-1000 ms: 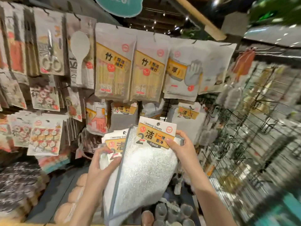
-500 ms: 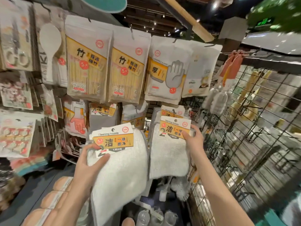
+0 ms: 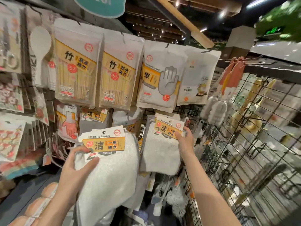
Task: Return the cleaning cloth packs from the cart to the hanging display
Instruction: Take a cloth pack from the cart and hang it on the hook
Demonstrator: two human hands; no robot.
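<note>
Partway done, by the look of it: several cloth packs [image 3: 104,162] left to hang, clamped in left hand [image 3: 76,170] below the display. One pack [image 3: 162,147] up at its hook, right hand [image 3: 184,141] pinched on its card. Since half a second ago: that pack lifted higher, closer to the rack.

A stack of cleaning cloth packs [image 3: 104,162] is being gripped by the left hand [image 3: 78,168], with the thumb pressed on the orange header card and the white cloths drooping below. A single cleaning cloth pack [image 3: 162,144] is being held up by the right hand [image 3: 184,141] at its header card, against the hanging display [image 3: 187,110], just beneath a disposable gloves bag [image 3: 160,79]. Two bamboo chopstick bags [image 3: 96,74] are being shown hanging to the left, and a wire grid panel [image 3: 254,144] to the right
</note>
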